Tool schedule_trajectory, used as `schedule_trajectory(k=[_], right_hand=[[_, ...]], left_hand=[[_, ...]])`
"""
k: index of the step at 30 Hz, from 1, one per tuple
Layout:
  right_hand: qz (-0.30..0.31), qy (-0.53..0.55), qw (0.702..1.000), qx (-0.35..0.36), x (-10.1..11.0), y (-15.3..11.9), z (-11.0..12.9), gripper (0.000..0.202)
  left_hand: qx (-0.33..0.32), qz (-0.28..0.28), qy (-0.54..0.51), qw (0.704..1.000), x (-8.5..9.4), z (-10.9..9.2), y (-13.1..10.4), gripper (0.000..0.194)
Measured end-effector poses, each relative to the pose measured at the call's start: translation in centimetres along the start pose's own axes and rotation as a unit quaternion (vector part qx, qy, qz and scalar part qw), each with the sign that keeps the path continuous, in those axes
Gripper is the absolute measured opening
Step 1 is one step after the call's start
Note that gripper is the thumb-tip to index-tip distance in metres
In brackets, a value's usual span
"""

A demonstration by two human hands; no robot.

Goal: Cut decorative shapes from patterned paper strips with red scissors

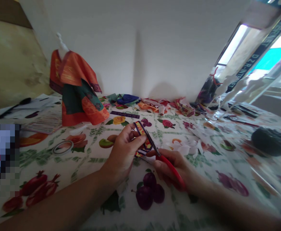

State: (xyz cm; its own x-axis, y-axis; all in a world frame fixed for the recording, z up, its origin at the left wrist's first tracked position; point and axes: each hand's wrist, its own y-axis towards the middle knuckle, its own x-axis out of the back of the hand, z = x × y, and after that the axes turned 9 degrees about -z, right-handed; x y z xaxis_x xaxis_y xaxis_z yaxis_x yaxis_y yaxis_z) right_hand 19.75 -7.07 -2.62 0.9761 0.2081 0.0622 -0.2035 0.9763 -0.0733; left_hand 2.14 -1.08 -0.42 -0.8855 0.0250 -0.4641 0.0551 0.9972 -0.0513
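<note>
My left hand (127, 144) pinches a patterned fabric trim (140, 128), dark purple along its edges with yellow and red motifs. The strip bends behind my thumb and hangs below the fingers. In my right hand (172, 165) are red-handled scissors (170, 168), their dark blades pointing up and left at the trim. The blades lie against or very near the strip; whether they cut into it I cannot tell. White paper scraps (183, 146) lie just beyond my right hand.
A doll figure in an orange and green robe (79, 89) stands at the left back. Fabric scraps (126, 99) line the wall. A roll of tape (62, 147) lies left, a black bundle (271, 141) right. The tablecloth (87, 192) is fruit-printed.
</note>
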Motion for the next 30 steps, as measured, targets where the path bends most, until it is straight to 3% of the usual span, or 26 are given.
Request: schedule_trajectory(k=[6,30], right_hand=[[0.001,0.006,1.000,0.002,0.05,-0.07,-0.18,0.051],[-0.001,-0.006,1.000,-0.004,-0.01,-0.08,0.00,0.045]], left_hand=[[-0.006,0.000,0.009,1.000,0.02,-0.11,-0.01,0.020],[-0.006,0.001,0.007,1.000,0.02,-0.05,-0.05,0.021]])
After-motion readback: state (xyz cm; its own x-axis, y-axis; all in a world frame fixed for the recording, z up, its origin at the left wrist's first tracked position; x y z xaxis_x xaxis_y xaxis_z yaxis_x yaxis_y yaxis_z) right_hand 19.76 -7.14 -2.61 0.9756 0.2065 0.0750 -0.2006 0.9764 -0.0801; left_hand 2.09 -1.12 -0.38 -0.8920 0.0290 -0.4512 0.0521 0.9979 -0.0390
